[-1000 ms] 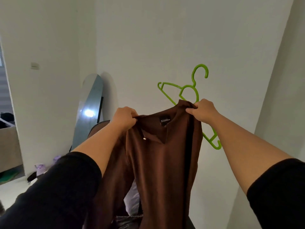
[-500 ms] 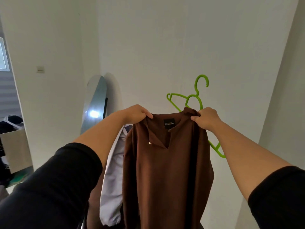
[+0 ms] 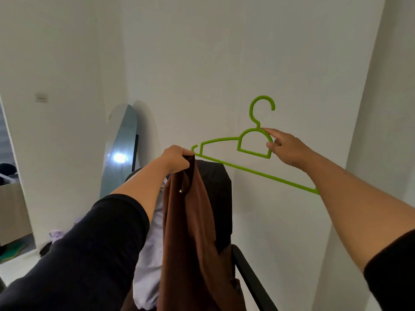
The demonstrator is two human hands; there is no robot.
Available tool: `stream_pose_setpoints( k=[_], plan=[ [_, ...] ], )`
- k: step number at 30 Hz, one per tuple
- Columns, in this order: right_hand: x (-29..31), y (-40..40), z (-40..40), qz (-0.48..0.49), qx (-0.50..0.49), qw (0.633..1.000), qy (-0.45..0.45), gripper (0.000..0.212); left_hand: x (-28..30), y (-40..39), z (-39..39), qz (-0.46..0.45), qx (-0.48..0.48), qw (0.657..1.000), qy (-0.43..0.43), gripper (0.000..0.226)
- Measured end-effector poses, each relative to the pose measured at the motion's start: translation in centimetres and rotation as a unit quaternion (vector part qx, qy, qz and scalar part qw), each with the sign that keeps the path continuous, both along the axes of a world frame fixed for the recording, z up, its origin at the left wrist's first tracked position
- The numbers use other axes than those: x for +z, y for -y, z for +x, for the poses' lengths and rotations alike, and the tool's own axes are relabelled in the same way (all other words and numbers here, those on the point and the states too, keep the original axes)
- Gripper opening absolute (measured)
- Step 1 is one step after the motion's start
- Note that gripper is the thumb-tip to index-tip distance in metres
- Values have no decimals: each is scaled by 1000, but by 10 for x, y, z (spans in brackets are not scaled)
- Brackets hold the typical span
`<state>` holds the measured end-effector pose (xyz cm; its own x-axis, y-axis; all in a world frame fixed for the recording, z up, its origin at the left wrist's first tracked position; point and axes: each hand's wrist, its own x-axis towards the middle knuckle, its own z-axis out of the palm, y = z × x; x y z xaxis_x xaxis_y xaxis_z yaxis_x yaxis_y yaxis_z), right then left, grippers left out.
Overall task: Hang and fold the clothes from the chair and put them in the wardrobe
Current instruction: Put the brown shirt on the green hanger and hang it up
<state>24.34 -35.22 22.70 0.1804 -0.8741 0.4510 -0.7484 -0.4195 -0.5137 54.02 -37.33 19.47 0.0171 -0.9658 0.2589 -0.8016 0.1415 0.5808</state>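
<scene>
Hanger in one hand, top in the other

Right hand (image 3: pixel 289 149) pinches the green hanger (image 3: pixel 253 169), hook up, long bar sloping down-right. Left hand (image 3: pixel 176 159) grips the brown top (image 3: pixel 190 232), hanging straight down before the chair (image 3: pixel 221 191).

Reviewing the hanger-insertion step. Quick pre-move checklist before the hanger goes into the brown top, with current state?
1. Left hand grips the brown top at its upper edge: ok.
2. Right hand holds the green hanger at the loop under its hook: ok.
3. Hanger's left tip is near the top's gripped edge: ok.
4. Neck opening spread to receive the hanger: not ok, the fabric hangs bunched from one hand.
5. Hanger arm already inside the top: not ok.
6. Top hangs free of the dark chair back and the white garment behind it: cannot tell.
</scene>
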Motion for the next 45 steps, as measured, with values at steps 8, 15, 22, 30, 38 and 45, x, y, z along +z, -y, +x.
stream_pose_setpoints(
  k=[8, 15, 22, 30, 38, 45],
  plan=[
    [14, -18, -8, 24, 29, 999, 6, 39, -9, -4, 22, 2, -10, 1000, 25, 62],
    [13, -16, 18, 28, 67, 997, 10, 37, -1, -8, 25, -24, -35, 999, 12, 59],
    [5, -5, 51, 22, 103, 994, -28, 38, 25, -26, 1, -68, -96, 990, -76, 59],
    [4, -2, 79, -2, 96, 995, -34, 9, 46, -38, -31, -81, -143, 945, -283, 45],
    [3, -10, 90, 16, 141, 990, 2, 9, 57, -36, -47, -137, -45, 943, -301, 8],
    [4, -12, 92, 150, 161, 975, 16, 47, 59, -42, -46, -140, -74, 953, -260, 13]
  ],
)
